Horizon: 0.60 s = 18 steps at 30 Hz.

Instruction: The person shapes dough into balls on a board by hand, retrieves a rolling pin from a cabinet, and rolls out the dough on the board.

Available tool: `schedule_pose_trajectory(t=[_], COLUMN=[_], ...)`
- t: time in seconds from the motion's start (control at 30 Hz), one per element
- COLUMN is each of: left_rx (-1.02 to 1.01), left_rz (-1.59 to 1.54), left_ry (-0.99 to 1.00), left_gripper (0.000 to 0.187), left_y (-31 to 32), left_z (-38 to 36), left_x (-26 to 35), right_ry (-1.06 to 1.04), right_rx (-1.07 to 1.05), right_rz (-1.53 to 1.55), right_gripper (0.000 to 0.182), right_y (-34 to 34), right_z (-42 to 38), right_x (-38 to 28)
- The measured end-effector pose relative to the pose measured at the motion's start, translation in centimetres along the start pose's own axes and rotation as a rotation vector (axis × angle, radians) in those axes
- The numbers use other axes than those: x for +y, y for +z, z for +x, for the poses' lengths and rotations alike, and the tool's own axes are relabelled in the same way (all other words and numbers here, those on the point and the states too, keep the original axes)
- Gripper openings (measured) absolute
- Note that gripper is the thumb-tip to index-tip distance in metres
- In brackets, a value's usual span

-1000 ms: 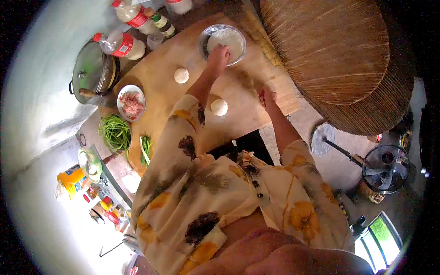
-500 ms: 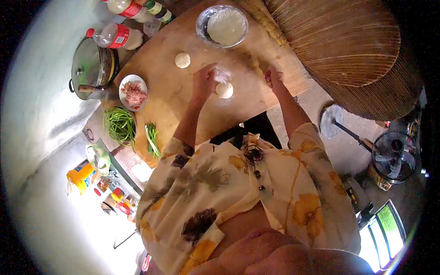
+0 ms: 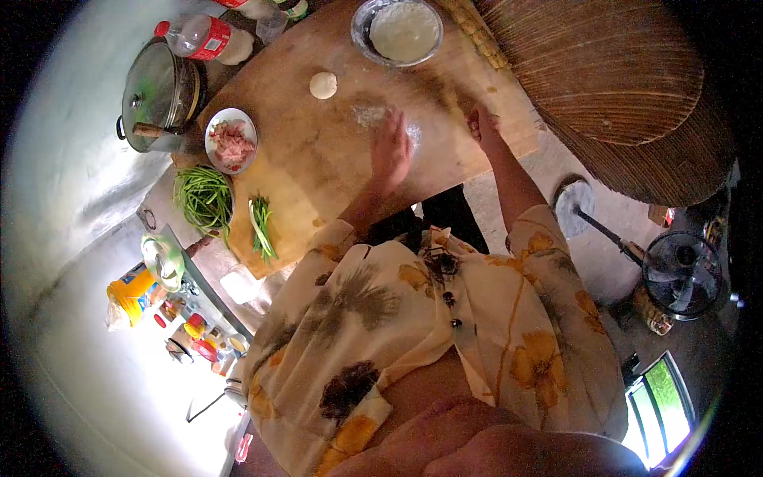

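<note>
My left hand lies flat, palm down, on the floured part of the wooden board, its fingers stretched out. The dough piece beneath it is hidden. Flour shows on the board around the fingertips. Over the board's right part, my right hand is closed, and what its fingers hold, if anything, cannot be made out. A round, pale dough piece sits on the board beyond my left hand. Behind both hands stands a metal bowl of flour.
At the left are a plate of minced meat, green beans, scallions, a lidded pot and a bottle. A large woven lid stands at the right, with a fan below it.
My left hand has come down and nearer to me, onto the spot where a second dough piece was visible. My right hand stays closed, slightly shifted in view.
</note>
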<state>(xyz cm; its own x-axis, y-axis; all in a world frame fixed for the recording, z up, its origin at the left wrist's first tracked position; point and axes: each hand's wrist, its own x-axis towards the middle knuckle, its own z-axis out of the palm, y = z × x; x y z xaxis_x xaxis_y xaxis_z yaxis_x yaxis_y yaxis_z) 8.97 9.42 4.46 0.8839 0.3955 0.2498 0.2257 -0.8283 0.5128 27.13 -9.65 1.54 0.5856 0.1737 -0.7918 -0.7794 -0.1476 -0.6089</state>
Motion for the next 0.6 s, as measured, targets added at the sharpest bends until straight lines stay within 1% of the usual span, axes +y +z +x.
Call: schedule_pose_trajectory(t=[0.07,0.1,0.17,0.2,0.27,0.3,0.33,0.37,0.4,0.43,0.5,0.53,0.57,0.6], left_rx=[-0.181,-0.172,-0.225,-0.225,-0.158,-0.161,-0.102,-0.04,0.021,0.031,-0.072,-0.14,-0.14,-0.117], left_rz=[0.044,0.043,0.113,0.114,0.041,0.042,-0.018,-0.079,-0.101,-0.106,-0.013,-0.067,-0.065,-0.131], left_ry=[0.175,0.177,0.11,0.11,-0.079,-0.081,-0.049,-0.015,0.061,0.057,0.246,0.256,0.253,0.172], left_gripper=[0.062,0.062,0.07,0.07,0.073,0.073,0.072,0.07,0.063,0.063,0.053,0.048,0.048,0.051], left_y=[-0.5,-0.6,-1.9,-2.0,-2.2,-1.5,-0.3,0.8,1.7,2.0,2.1,1.2,1.5,2.4], left_z=[-1.8,-2.5,-3.7,-3.3,-2.0,-1.2,0.1,1.2,1.6,1.5,1.0,0.3,-0.7,-2.3], left_x=[1.1,0.6,-0.3,-0.2,0.3,0.6,1.1,1.8,2.5,2.6,2.8,2.2,0.6,-1.7], right_ry=[0.012,0.003,0.018,0.037,0.013,-0.016,-0.015,0.042,0.067,0.091,0.043,0.07,0.071,0.111], right_rx=[0.077,0.076,0.025,0.06,0.057,0.055,0.054,0.066,0.073,0.08,-0.019,0.066,0.065,0.098], right_rz=[-0.035,-0.037,-0.011,-0.07,-0.036,-0.002,-0.004,-0.003,-0.009,-0.015,-0.113,-0.057,-0.059,-0.055], right_gripper=[0.039,0.039,0.038,0.039,0.038,0.037,0.037,0.035,0.034,0.033,0.032,0.039,0.039,0.042], right_y=[0.5,0.3,0.0,0.1,-0.1,-0.1,-0.1,-0.1,-0.2,-0.4,-0.1,0.7,0.9,1.0], right_z=[-0.8,-0.2,0.2,0.7,1.1,1.1,1.2,1.5,1.5,1.6,0.5,-0.2,-0.2,-0.1], right_x=[-0.7,-0.8,0.0,0.1,0.5,0.7,0.6,0.4,0.2,0.0,-0.6,-1.1,-1.2,-1.3])
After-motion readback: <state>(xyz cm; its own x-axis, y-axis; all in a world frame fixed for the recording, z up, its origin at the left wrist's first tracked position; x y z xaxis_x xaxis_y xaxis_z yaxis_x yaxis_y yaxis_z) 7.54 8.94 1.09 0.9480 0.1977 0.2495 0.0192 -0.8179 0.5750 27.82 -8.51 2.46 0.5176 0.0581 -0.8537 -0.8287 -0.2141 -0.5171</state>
